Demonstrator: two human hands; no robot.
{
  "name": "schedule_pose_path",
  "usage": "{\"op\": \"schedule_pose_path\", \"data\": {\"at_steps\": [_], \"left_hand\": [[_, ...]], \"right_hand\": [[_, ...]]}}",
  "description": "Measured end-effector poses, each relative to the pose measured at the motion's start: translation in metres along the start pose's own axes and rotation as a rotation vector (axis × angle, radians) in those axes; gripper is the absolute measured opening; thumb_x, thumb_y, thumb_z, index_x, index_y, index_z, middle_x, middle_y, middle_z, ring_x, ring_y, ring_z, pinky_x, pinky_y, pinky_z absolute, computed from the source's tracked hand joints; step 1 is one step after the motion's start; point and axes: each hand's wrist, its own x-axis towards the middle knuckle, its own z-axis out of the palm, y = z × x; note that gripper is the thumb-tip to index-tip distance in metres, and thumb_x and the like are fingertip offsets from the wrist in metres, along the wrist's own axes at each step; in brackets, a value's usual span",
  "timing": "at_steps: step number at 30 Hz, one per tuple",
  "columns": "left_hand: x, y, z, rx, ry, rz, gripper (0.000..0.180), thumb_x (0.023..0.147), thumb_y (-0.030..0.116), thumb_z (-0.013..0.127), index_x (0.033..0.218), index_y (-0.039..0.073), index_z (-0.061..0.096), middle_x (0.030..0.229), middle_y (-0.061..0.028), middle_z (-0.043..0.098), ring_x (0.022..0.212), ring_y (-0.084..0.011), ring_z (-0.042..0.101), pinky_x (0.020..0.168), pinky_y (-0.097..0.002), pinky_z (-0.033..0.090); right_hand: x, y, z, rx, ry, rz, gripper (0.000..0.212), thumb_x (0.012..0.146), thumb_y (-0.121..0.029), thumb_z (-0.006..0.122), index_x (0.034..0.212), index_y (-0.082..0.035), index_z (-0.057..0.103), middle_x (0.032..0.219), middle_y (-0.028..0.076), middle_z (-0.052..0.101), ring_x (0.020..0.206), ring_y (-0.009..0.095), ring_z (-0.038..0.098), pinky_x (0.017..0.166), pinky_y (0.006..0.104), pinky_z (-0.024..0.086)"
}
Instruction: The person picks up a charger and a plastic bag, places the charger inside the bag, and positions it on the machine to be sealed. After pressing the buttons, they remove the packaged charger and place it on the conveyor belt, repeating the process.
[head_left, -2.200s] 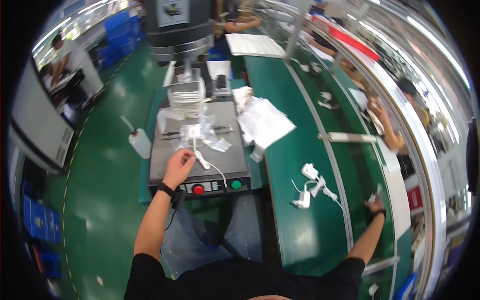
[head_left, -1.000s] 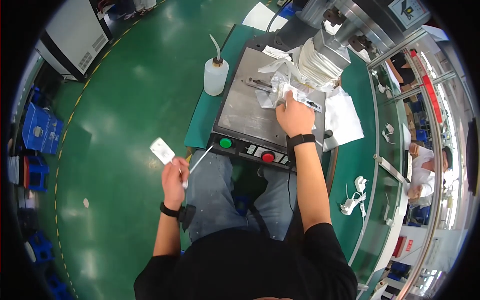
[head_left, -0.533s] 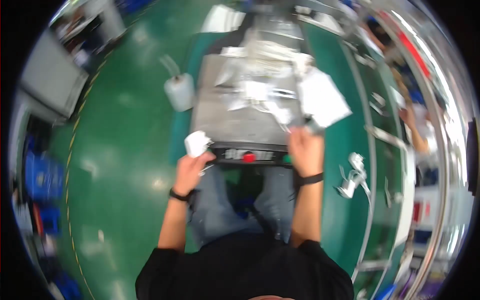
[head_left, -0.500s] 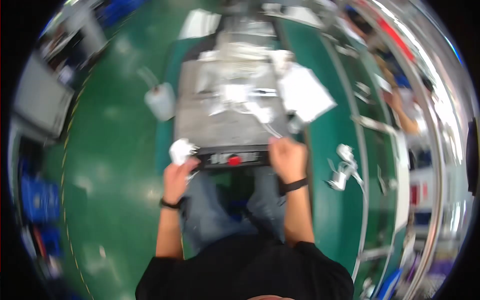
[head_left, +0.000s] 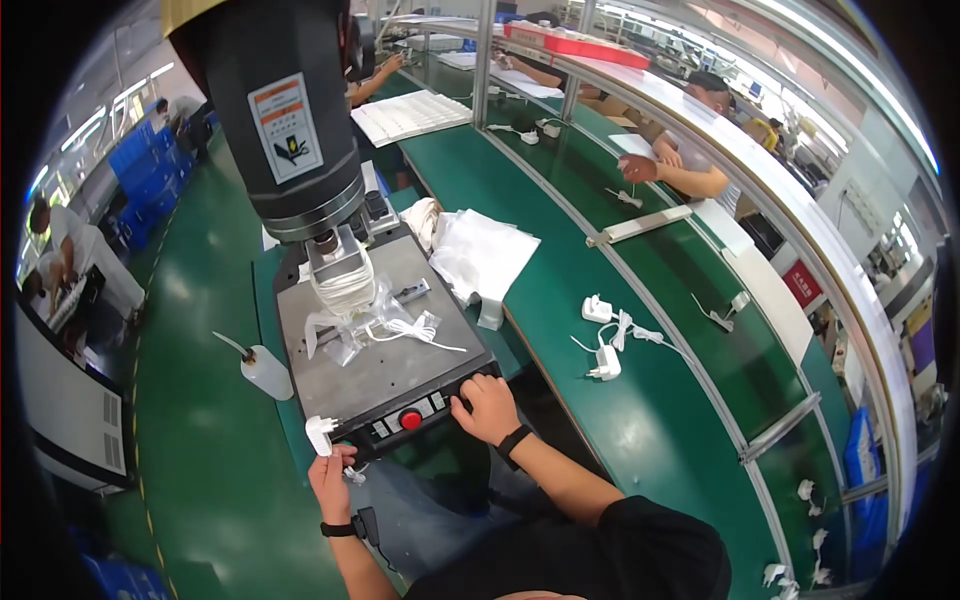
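At the left end of the press's front panel [head_left: 440, 398], my left hand [head_left: 330, 482] has its fingers closed at the base of a white power adapter [head_left: 320, 434]. The adapter's pins point right, and some white cable [head_left: 354, 474] shows below the fingers. My right hand [head_left: 488, 408] rests against the panel's right end with curled fingers; whatever is under them is hidden. Between the hands, a red button [head_left: 410, 418] sits on the panel. On the grey press plate [head_left: 370, 384], white cable and clear plastic [head_left: 345, 352] lie beneath the black press head [head_left: 290, 120].
A white squeeze bottle [head_left: 266, 372] stands left of the plate. White sheets or bags [head_left: 485, 250] lie to its right. Further right, white adapters [head_left: 604, 360] with cables rest on the green bench [head_left: 650, 430]. A metal rail frames the conveyor [head_left: 620, 270]; a co-worker's arm [head_left: 685, 178] reaches over it.
The view has tilted up and turned, bringing the press head and co-workers into sight. Both hands stay at the panel's two ends, with the adapter still by my left hand.
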Motion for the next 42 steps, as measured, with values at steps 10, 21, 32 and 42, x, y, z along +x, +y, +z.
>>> {"op": "schedule_pose_path", "data": {"at_steps": [10, 21, 32, 42], "left_hand": [[0.02, 0.109, 0.167, 0.142, -0.338, 0.534, 0.026, 0.1, 0.019, 0.054, 0.095, -0.004, 0.065, 0.09, -0.0083, 0.067, 0.079, -0.0168, 0.06, 0.079, -0.0286, 0.047], [0.042, 0.078, 0.171, 0.264, -0.72, 0.346, 0.012, 0.098, 0.008, 0.056, 0.1, -0.003, 0.062, 0.098, -0.0088, 0.066, 0.088, -0.0156, 0.061, 0.08, -0.0274, 0.048], [0.029, 0.051, 0.144, 0.415, -0.609, 0.043, 0.012, 0.1, 0.01, 0.059, 0.099, -0.001, 0.064, 0.088, -0.0041, 0.067, 0.079, -0.0105, 0.062, 0.073, -0.0247, 0.05], [-0.034, 0.077, 0.114, 0.479, -0.285, 0.113, 0.011, 0.094, 0.009, 0.065, 0.09, -0.001, 0.066, 0.082, -0.0048, 0.066, 0.074, -0.0089, 0.06, 0.069, -0.0237, 0.048]], "right_hand": [[0.111, -0.072, -0.118, 0.758, -0.484, -0.132, 0.037, 0.089, -0.03, 0.07, 0.11, -0.002, 0.059, 0.098, 0.019, 0.066, 0.096, 0.026, 0.064, 0.08, 0.04, 0.051], [-0.075, 0.145, -0.532, -0.164, 0.359, 0.58, 0.045, 0.085, -0.014, 0.075, 0.126, -0.003, 0.058, 0.12, 0.009, 0.063, 0.113, 0.021, 0.059, 0.099, 0.0346, 0.046], [-0.158, 0.335, -0.569, -0.546, 0.25, 0.795, 0.033, 0.085, -0.028, 0.076, 0.106, -0.003, 0.071, 0.113, 0.017, 0.069, 0.104, 0.03, 0.066, 0.092, 0.0404, 0.051], [-0.01, 0.597, -0.37, -0.858, -0.292, 0.882, 0.068, 0.093, -0.05, 0.057, 0.15, -0.017, 0.041, 0.142, 0.02, 0.055, 0.131, 0.036, 0.053, 0.108, 0.0476, 0.043]]}}
